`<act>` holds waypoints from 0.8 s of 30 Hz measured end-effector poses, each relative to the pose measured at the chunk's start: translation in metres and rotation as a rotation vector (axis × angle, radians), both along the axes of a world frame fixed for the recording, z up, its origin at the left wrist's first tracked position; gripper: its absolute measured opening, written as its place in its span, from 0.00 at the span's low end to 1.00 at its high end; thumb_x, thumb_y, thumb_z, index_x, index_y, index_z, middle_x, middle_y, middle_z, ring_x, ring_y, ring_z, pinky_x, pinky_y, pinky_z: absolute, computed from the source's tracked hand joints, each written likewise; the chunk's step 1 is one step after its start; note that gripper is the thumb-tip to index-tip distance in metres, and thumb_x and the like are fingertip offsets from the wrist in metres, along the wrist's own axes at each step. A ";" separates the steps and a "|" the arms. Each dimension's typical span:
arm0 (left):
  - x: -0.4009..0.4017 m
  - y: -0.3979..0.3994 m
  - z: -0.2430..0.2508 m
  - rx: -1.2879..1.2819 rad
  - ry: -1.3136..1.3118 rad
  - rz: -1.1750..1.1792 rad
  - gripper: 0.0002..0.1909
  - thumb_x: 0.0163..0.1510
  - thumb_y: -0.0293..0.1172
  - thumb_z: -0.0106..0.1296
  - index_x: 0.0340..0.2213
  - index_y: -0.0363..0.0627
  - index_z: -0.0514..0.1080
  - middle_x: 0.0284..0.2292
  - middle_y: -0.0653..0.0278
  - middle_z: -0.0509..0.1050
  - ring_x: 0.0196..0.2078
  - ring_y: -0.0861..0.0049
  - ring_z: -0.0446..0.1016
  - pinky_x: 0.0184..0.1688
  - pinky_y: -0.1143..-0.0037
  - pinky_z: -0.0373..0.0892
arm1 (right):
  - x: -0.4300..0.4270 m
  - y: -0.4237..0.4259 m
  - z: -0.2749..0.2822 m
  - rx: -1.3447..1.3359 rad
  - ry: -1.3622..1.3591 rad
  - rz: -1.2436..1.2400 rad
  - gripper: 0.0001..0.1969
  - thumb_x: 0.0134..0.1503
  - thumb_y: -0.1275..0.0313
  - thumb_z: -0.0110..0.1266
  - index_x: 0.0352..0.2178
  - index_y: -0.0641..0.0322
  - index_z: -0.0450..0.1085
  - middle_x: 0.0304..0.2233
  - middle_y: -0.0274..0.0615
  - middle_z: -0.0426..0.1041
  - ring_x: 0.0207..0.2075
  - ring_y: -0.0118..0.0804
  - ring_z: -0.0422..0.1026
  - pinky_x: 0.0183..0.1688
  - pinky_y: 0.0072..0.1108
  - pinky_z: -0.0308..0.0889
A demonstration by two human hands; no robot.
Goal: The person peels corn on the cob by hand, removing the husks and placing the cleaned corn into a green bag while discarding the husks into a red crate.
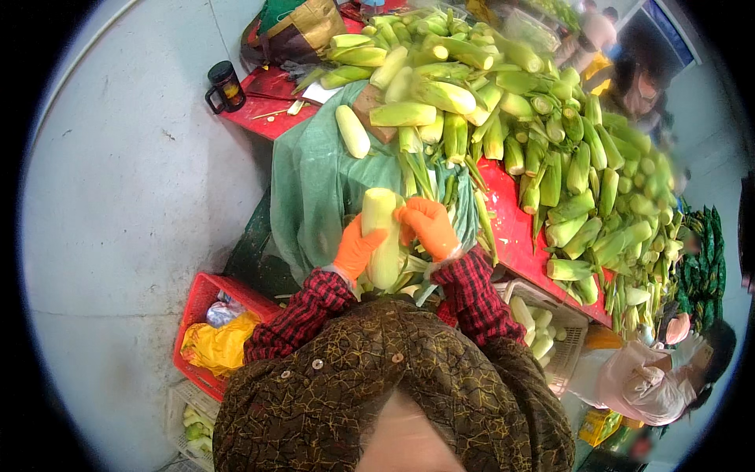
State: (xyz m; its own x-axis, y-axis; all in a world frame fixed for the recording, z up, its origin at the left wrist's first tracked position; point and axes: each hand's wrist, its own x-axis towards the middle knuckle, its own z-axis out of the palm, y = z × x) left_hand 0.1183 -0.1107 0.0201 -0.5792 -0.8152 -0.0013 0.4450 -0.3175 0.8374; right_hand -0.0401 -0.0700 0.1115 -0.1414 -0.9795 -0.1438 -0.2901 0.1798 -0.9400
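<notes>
An ear of corn (382, 236) in pale, smooth inner husk stands roughly upright in front of my chest, its blunt cut end away from me. My left hand (357, 246), in an orange glove, grips it from the left with the thumb across its front. My right hand (429, 227), gloved the same way, has its fingers curled and pinched at the husk on the ear's upper right edge. What lies between those fingertips is mostly hidden. Below the hands are loose husk leaves (413, 274). Another pale ear (353, 131) rests on the green cloth (307, 177) beyond.
A large heap of green-husked corn (519, 106) covers much of the red table (513, 206). At right, a crate (569, 330) holds pale ears. A red basket (191, 348) with bags sits at left. A lidded mug (225, 87) stands near the table corner. Co-workers (643, 377) are at right.
</notes>
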 end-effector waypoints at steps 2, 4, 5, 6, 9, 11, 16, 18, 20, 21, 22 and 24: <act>0.004 -0.005 -0.009 0.062 0.083 -0.069 0.32 0.48 0.46 0.59 0.50 0.40 0.64 0.41 0.64 0.72 0.41 0.79 0.70 0.45 0.76 0.66 | 0.008 0.004 0.004 0.000 -0.468 -0.067 0.14 0.52 0.64 0.50 0.21 0.66 0.69 0.14 0.37 0.69 0.18 0.28 0.69 0.22 0.22 0.61; 0.002 -0.006 0.018 0.132 0.332 -0.313 0.40 0.49 0.59 0.52 0.53 0.41 0.60 0.44 0.61 0.70 0.45 0.74 0.70 0.49 0.72 0.65 | 0.005 0.005 -0.011 -0.080 -0.559 -0.072 0.13 0.52 0.65 0.50 0.23 0.68 0.69 0.14 0.37 0.69 0.18 0.29 0.68 0.23 0.20 0.61; 0.001 -0.006 0.013 0.133 0.333 -0.310 0.40 0.49 0.59 0.52 0.53 0.41 0.60 0.44 0.61 0.70 0.45 0.74 0.70 0.49 0.72 0.65 | 0.004 0.006 -0.017 -0.164 -0.651 -0.079 0.13 0.51 0.67 0.50 0.26 0.70 0.70 0.15 0.37 0.68 0.17 0.30 0.67 0.24 0.19 0.61; 0.000 -0.007 0.011 0.199 0.352 -0.259 0.42 0.49 0.60 0.51 0.55 0.41 0.58 0.46 0.59 0.69 0.47 0.71 0.69 0.51 0.71 0.64 | 0.015 0.007 -0.004 -0.156 -0.704 -0.153 0.17 0.50 0.64 0.50 0.32 0.73 0.71 0.16 0.38 0.69 0.18 0.30 0.67 0.27 0.19 0.61; -0.001 -0.008 0.010 0.250 0.450 -0.254 0.44 0.49 0.59 0.50 0.58 0.42 0.52 0.51 0.55 0.65 0.53 0.65 0.65 0.57 0.67 0.60 | 0.011 0.009 -0.005 -0.224 -0.885 -0.151 0.22 0.49 0.61 0.51 0.37 0.75 0.70 0.18 0.39 0.70 0.19 0.31 0.68 0.31 0.20 0.62; -0.001 -0.010 0.009 0.336 0.414 -0.253 0.41 0.51 0.57 0.49 0.57 0.41 0.54 0.50 0.53 0.66 0.52 0.63 0.66 0.56 0.65 0.60 | 0.006 0.014 0.002 -0.256 -0.896 -0.101 0.23 0.48 0.61 0.52 0.38 0.74 0.69 0.24 0.42 0.72 0.23 0.32 0.69 0.35 0.21 0.64; 0.007 -0.028 -0.011 0.530 0.426 -0.015 0.37 0.52 0.55 0.47 0.53 0.37 0.59 0.47 0.51 0.68 0.49 0.59 0.67 0.55 0.62 0.61 | -0.025 0.018 0.012 -0.581 -1.076 -0.412 0.20 0.52 0.61 0.49 0.41 0.66 0.67 0.38 0.42 0.72 0.40 0.35 0.71 0.40 0.25 0.68; 0.020 -0.037 -0.018 0.547 0.468 0.198 0.36 0.51 0.55 0.47 0.51 0.35 0.62 0.45 0.52 0.69 0.47 0.58 0.69 0.54 0.62 0.62 | -0.049 0.021 0.009 -0.681 -1.048 -0.435 0.16 0.56 0.64 0.45 0.40 0.65 0.67 0.36 0.39 0.72 0.36 0.32 0.71 0.34 0.21 0.68; 0.033 -0.046 -0.025 0.474 0.455 0.294 0.37 0.51 0.53 0.47 0.52 0.34 0.60 0.46 0.52 0.69 0.48 0.58 0.68 0.54 0.62 0.62 | -0.059 0.019 0.001 -0.673 -0.991 -0.468 0.14 0.57 0.65 0.43 0.38 0.65 0.67 0.34 0.38 0.73 0.32 0.30 0.71 0.29 0.18 0.66; 0.038 -0.047 -0.023 0.426 0.423 0.366 0.37 0.51 0.53 0.47 0.53 0.35 0.58 0.46 0.52 0.69 0.48 0.58 0.68 0.54 0.62 0.62 | -0.060 0.015 -0.004 -0.606 -0.856 -0.557 0.13 0.57 0.66 0.42 0.38 0.64 0.67 0.33 0.38 0.72 0.30 0.28 0.71 0.27 0.18 0.65; 0.038 -0.046 -0.020 0.429 0.419 0.348 0.37 0.51 0.53 0.47 0.53 0.35 0.58 0.46 0.52 0.69 0.48 0.58 0.68 0.54 0.62 0.62 | -0.082 0.011 -0.040 -0.445 -0.756 -0.533 0.14 0.58 0.65 0.43 0.37 0.64 0.67 0.30 0.37 0.73 0.27 0.28 0.71 0.26 0.16 0.64; 0.045 -0.043 -0.020 0.335 0.335 0.114 0.39 0.50 0.51 0.47 0.56 0.35 0.55 0.49 0.50 0.67 0.50 0.59 0.67 0.55 0.64 0.61 | -0.046 0.000 -0.035 -0.113 -0.398 -0.432 0.18 0.55 0.61 0.50 0.38 0.68 0.70 0.29 0.40 0.75 0.24 0.31 0.74 0.28 0.20 0.69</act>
State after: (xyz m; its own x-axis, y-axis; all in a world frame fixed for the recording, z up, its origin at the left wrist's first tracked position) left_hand 0.1630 -0.1532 0.0006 -0.4997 -0.8600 -0.1035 0.7199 -0.4788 0.5024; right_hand -0.0858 -0.0697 0.0768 -0.4870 -0.8575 -0.1660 0.1657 0.0959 -0.9815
